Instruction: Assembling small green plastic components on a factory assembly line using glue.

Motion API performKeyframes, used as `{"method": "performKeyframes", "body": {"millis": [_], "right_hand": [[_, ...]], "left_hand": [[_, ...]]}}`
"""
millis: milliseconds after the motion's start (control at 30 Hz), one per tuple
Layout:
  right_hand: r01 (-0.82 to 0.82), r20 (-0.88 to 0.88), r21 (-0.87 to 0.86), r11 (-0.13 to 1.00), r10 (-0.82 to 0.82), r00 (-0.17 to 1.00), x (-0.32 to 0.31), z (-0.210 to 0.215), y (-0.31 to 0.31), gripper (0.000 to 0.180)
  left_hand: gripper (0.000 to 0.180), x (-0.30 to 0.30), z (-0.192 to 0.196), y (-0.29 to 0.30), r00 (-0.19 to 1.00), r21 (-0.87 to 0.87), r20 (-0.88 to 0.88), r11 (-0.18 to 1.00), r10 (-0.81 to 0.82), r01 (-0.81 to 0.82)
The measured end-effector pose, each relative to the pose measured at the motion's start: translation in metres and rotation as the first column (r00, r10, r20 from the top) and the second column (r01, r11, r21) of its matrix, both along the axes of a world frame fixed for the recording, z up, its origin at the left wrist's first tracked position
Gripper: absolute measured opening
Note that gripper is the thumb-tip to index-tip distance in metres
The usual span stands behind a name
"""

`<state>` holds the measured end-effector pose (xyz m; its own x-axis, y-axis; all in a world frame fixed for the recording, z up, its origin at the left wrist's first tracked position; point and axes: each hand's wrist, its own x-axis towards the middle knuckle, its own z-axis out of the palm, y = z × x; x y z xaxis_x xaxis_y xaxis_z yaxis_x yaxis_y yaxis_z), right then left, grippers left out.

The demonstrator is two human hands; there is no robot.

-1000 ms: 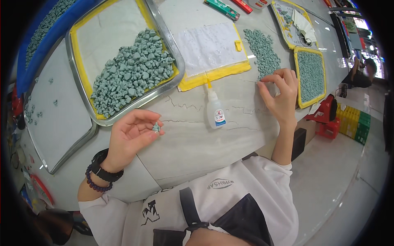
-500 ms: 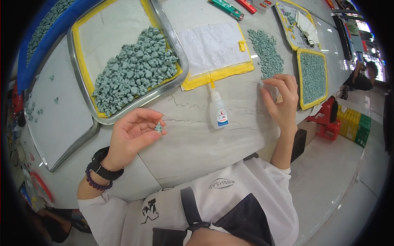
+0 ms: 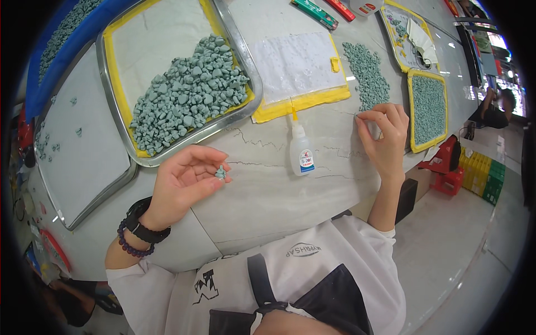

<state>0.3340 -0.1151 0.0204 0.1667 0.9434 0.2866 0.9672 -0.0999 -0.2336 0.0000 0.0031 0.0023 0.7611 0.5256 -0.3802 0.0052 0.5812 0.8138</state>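
Note:
My left hand [image 3: 187, 176] is palm up with its fingers curled, holding a small grey-green figure-like piece [image 3: 220, 172] between thumb and fingertips. My right hand [image 3: 386, 137] has its thumb and index finger pinched together at the near end of a strip of tiny grey-green pieces [image 3: 367, 72]. Whatever is in that pinch is too small to make out. Upright in the picture between my hands is a white glue bottle [image 3: 302, 155] with a yellow nozzle, touching neither hand. Beyond my left hand, larger grey-green pieces [image 3: 187, 92] are heaped in a metal tray [image 3: 255, 84].
A white sheet with a yellow border [image 3: 304, 97] lies beyond the bottle. At right are a yellow-edged tray [image 3: 412, 114] of tiny pieces and another holding tools [image 3: 421, 42]. A white-lined tray [image 3: 84, 167] with a few pieces stands at left. Green and red cutters [image 3: 315, 14] lie far back.
The whole view has shifted slightly, so the trays and bottle sit a little further right. My right thumb and index finger are closer together. My left hand still holds its piece.

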Motion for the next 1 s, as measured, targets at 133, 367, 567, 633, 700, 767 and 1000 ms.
{"method": "performKeyframes", "body": {"millis": [133, 367, 567, 633, 700, 767, 1000], "right_hand": [[-0.023, 0.081, 0.033, 0.999, 0.020, 0.997, -0.001, -0.003, -0.001, 0.014], [-0.041, 0.127, 0.052, 0.998, 0.034, 0.991, -0.005, -0.007, 0.003, 0.016], [-0.113, 0.070, 0.107, 0.988, 0.106, 0.992, -0.024, 0.004, 0.021, 0.018], [-0.182, 0.026, 0.143, 0.973, 0.180, 0.983, -0.035, 0.018, 0.038, 0.021], [-0.239, -0.071, 0.162, 0.957, 0.253, 0.965, -0.050, 0.026, 0.045, 0.023], [-0.325, -0.263, 0.207, 0.923, 0.372, 0.890, -0.068, 0.029, 0.048, 0.026], [-0.597, -0.468, 0.222, 0.771, 0.621, 0.628, -0.122, 0.005, 0.056, 0.031]], "left_hand": [[0.033, -0.001, 0.000, 0.001, 1.000, 0.002, -0.017, 1.000, -0.006, 0.006], [0.032, -0.002, -0.001, -0.003, 1.000, -0.001, 0.013, 1.000, -0.005, 0.005], [0.029, -0.001, -0.003, -0.007, 0.999, 0.062, 0.004, 0.997, -0.039, 0.039], [0.028, -0.002, -0.001, -0.007, 1.000, 0.054, 0.012, 0.998, -0.024, 0.023], [0.026, -0.002, 0.001, -0.008, 0.999, 0.033, 0.036, 0.999, -0.007, 0.006], [0.027, -0.003, 0.000, -0.008, 0.999, 0.037, 0.032, 0.999, -0.006, 0.005], [0.030, -0.002, -0.002, -0.005, 0.998, 0.064, 0.054, 0.997, -0.038, 0.034]]}}
